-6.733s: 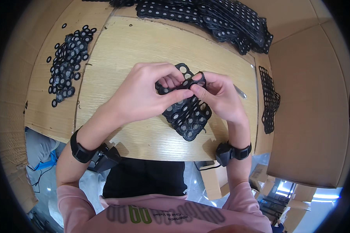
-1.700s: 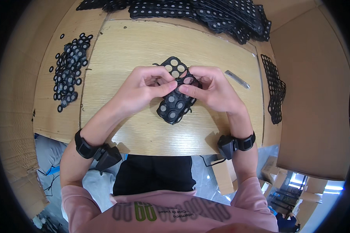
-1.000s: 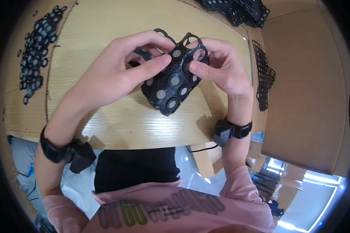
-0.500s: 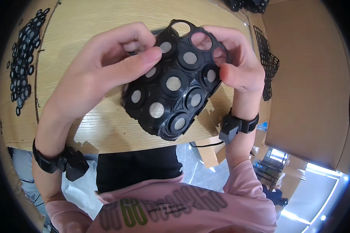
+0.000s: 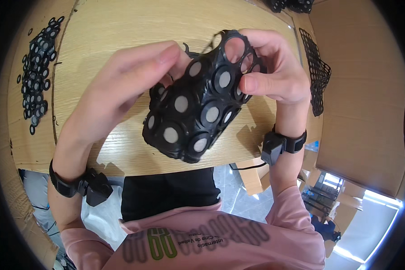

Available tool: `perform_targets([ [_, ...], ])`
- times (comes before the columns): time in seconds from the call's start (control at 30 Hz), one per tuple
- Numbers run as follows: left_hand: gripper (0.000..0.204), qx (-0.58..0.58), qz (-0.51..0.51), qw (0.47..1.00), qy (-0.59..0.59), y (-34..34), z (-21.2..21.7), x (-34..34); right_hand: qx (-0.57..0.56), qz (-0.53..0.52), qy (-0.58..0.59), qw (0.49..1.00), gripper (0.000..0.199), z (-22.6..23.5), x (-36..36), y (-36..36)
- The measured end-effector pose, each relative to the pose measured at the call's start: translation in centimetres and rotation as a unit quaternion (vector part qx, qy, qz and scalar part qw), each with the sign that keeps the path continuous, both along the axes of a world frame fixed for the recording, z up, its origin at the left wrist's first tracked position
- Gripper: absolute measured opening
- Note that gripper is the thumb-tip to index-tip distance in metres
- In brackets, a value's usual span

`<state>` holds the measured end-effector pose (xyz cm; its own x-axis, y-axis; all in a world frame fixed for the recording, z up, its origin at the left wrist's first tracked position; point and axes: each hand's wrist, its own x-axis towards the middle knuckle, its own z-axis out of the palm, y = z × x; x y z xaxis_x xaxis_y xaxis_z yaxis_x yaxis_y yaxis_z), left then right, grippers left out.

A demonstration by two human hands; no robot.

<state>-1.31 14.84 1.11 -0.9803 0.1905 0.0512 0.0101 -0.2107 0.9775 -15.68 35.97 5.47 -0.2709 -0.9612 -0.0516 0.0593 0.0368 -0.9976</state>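
Observation:
A curved black rubber sheet (image 5: 195, 94) with raised round rings is held up above the table. Grey mesh discs (image 5: 181, 104) fill most of its rings, while a few at the upper right are open holes. My right hand (image 5: 274, 72) grips its right edge, thumb on the front and fingers behind, with skin showing through the holes. At the sheet's upper left, my left hand (image 5: 144, 67) is closed, its thumb bent over near the index finger. The other left fingertips go behind the sheet, so what they pinch is hidden.
Loose black rings with grey centres (image 5: 38, 76) lie piled on the table's left side. A black perforated sheet (image 5: 315, 72) rests at the right beside a large cardboard box (image 5: 360, 99). More black pieces (image 5: 297, 5) sit at the far right. Each wrist wears a black strapped device (image 5: 98, 186).
The left thumb has come off the front of the sheet and moved back toward the fingers. The sheet has turned and tilted, and the right thumb has shifted slightly left on it.

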Motion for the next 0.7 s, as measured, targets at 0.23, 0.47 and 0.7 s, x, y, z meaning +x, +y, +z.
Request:
perform_targets([
  [0.23,0.021,-0.276,0.132,0.932,0.193,-1.1,2.2,1.1,0.099,-0.004,0.134,0.986,0.024,1.0,-1.9,1.4],
  [0.47,0.031,-0.317,0.182,0.894,0.257,-0.2,1.6,0.5,0.265,0.041,0.237,0.934,0.020,1.0,-3.5,3.2],
  [0.7,0.035,-0.499,0.124,0.825,0.234,0.7,-1.8,-0.8,0.248,0.014,0.299,0.921,0.024,0.4,-4.7,4.5],
])
